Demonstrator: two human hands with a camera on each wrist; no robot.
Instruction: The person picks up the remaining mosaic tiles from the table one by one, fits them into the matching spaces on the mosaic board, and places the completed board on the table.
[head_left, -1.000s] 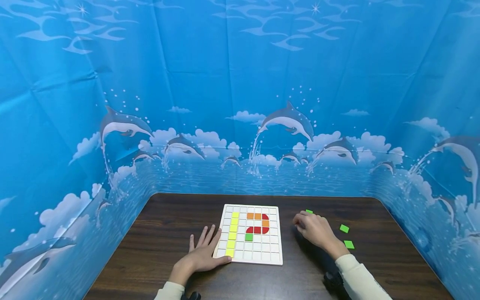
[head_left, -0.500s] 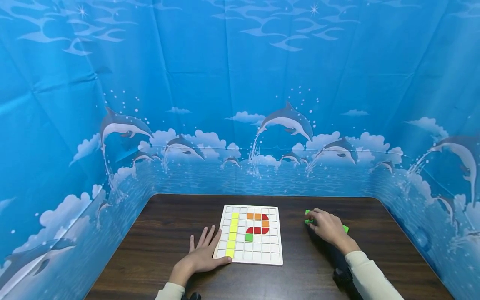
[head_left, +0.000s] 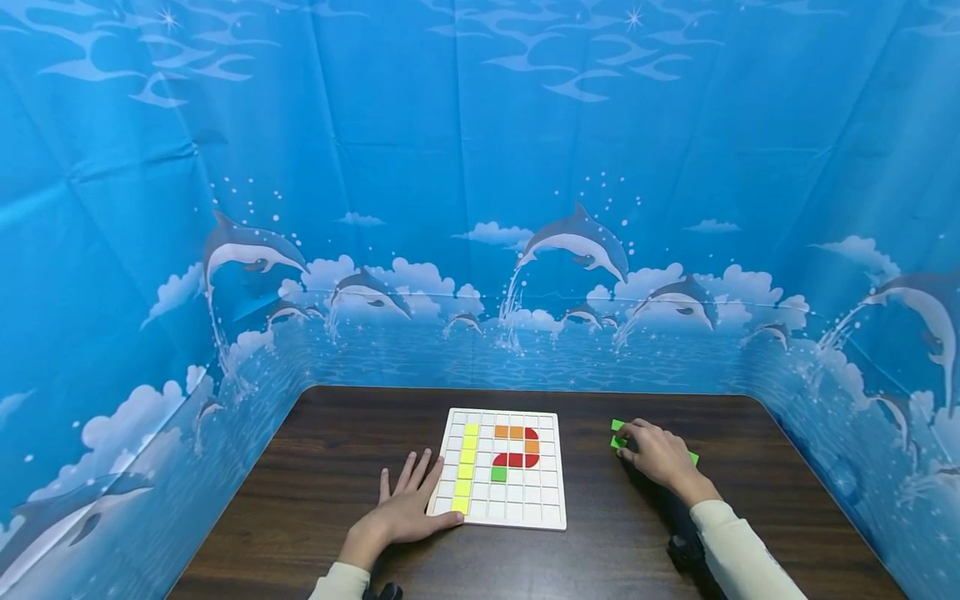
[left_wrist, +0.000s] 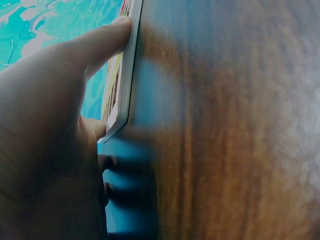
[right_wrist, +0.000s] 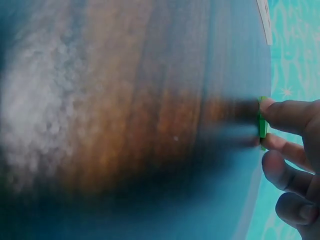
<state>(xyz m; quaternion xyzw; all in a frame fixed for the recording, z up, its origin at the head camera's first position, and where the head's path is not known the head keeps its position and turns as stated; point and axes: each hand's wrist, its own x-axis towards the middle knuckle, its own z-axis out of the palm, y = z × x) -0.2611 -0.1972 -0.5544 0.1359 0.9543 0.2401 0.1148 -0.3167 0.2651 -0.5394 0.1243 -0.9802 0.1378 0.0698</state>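
Note:
A white grid board lies on the table with square and rounded pieces set in its cells: a yellow column, orange and red pieces in a curve, and one green square. My left hand lies spread at the board's left edge, the thumb along its lower left corner. To the right of the board, my right hand has thumb and index finger pinched on a green tile. Another green tile lies just beyond those fingertips.
Part of one more green tile shows behind the right hand. The dark wood table runs back to a blue dolphin-print curtain that encloses it on the back and sides.
My right hand has moved right and slightly back, onto the green tiles, then stayed nearly still over the last half second. The left hand and the board have not moved.

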